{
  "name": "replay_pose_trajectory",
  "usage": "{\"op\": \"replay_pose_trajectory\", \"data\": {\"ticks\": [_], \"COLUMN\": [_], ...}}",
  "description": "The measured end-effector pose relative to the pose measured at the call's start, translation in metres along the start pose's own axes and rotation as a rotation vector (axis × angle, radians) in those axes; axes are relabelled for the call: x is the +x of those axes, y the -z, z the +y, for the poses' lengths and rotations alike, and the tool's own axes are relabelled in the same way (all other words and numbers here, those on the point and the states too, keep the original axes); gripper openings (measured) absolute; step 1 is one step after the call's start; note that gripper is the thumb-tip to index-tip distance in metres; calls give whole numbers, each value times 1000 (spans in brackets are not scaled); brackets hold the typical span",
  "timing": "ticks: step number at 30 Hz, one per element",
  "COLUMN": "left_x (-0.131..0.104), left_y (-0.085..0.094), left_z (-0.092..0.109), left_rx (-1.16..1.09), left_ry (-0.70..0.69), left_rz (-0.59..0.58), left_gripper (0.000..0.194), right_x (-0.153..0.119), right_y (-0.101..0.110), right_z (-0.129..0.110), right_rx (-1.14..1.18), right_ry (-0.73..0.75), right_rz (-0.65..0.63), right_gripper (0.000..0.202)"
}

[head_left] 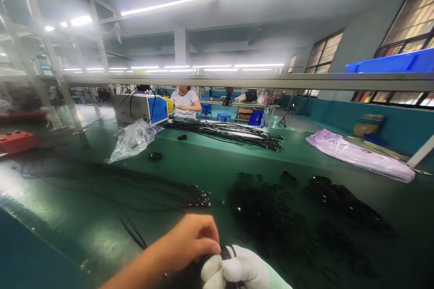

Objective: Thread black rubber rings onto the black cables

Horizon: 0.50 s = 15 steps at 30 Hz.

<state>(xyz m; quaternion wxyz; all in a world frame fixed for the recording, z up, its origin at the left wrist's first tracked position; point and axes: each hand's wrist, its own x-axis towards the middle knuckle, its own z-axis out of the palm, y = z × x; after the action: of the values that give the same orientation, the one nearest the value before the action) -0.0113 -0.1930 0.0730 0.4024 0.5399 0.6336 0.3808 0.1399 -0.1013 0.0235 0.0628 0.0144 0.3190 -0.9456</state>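
My left hand point(190, 239) is bare and reaches in from the lower left, its thumb and fingertips pinched at the edge of a coiled black cable point(226, 253). My right hand point(249, 267), in a white glove, grips that coil from the right at the bottom of the view. Part of the coil is hidden behind the gloved fingers. Just beyond my hands, a bundle of loose black cables point(162, 189) ends in small shiny tips. Right of them lies a blurred, dark pile of small black rings point(267, 212).
More black cables point(230, 133) lie across the far side of the green table point(210, 158). A clear plastic bag point(135, 137), a grey-blue machine point(142, 108), a red box point(16, 141) and a lilac bag point(359, 153) stand around. A shelf beam point(237, 81) crosses above; a person point(185, 101) sits beyond.
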Motion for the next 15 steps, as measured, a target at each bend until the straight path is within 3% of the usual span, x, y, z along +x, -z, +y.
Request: {"op": "replay_pose_trajectory", "data": {"ticks": [2,6,12,15], "left_x": [-2,-9,-12,-11], "left_y": [-12,-33,-48,-54], "left_z": [-10,-26,-44,-48], "left_rx": [-93,-3,-300,-257], "left_ry": [-11,-154,-230,-266], "left_rz": [112,314,228,327], "left_gripper": [8,20,24,19], "right_x": [0,2,-2,-9], "right_y": [3,5,-3,-10], "right_z": [1,-1,-15,-24], "right_rx": [0,-132,-575,-667], "right_ry": [28,64,70,-64], "right_rz": [23,55,80,39], "right_gripper": [23,30,13,21]}}
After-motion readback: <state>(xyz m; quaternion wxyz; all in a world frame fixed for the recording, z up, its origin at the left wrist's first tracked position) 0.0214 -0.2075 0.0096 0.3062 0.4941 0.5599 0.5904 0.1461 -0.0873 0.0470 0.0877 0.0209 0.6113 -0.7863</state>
